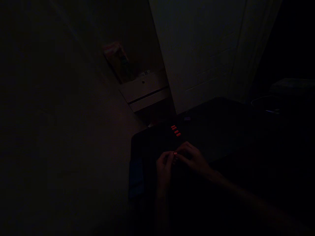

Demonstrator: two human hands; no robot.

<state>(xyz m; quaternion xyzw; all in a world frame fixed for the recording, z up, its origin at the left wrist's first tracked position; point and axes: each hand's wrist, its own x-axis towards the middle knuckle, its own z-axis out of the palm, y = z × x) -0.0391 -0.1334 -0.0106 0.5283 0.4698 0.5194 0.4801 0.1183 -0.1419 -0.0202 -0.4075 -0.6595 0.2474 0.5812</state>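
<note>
Very little light falls on the scene. My left hand (164,164) and my right hand (193,157) meet over the dark table, fingertips pinched together. Between them is a small red-orange piece (175,153), bright against the dark; its kind is too small to tell. Both hands' fingers are closed around it. Beyond the hands, several short red-orange bars (176,131) lie in a slanting row on the table. Just under the fingertips, faint reddish spots show, too dim to make out.
The dark table (216,131) has a rounded corner at left. A dark bluish flat object (136,177) lies along its left edge. A small purplish item (187,118) sits near the far edge. Behind stand a pale door (201,49) and a drawer unit (147,88); a wall rises at left.
</note>
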